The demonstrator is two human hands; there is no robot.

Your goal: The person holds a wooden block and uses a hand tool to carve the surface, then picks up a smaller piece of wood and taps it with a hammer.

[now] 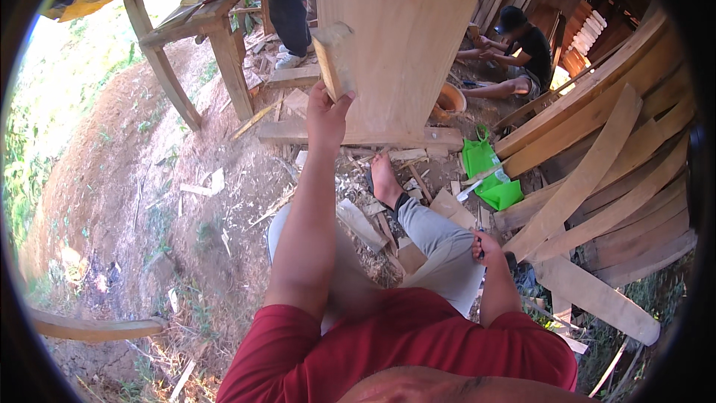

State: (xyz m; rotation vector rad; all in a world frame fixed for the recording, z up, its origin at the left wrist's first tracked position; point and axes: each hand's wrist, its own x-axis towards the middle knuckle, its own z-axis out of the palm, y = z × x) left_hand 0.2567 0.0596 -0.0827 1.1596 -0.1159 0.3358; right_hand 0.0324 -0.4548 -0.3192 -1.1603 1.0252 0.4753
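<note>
My left hand [327,116] is raised in front of me, its fingers closed on the lower end of a small wooden block [326,63]. The block's far side is blurred. Right behind it stands a wide pale wooden panel [403,52], its foot by a beam on the ground. Low beside my right knee, my right hand [488,248] is closed round a dark-handled tool [511,260]. Most of that tool is hidden or too small to make out, so its kind does not show.
Wood offcuts [362,224] and shavings litter the ground round my foot. A green bag [492,179] lies to the right, before stacked planks [597,172]. A wooden bench [201,15] stands far left. One person [526,48] sits behind the panel; another [289,7] stands beside it.
</note>
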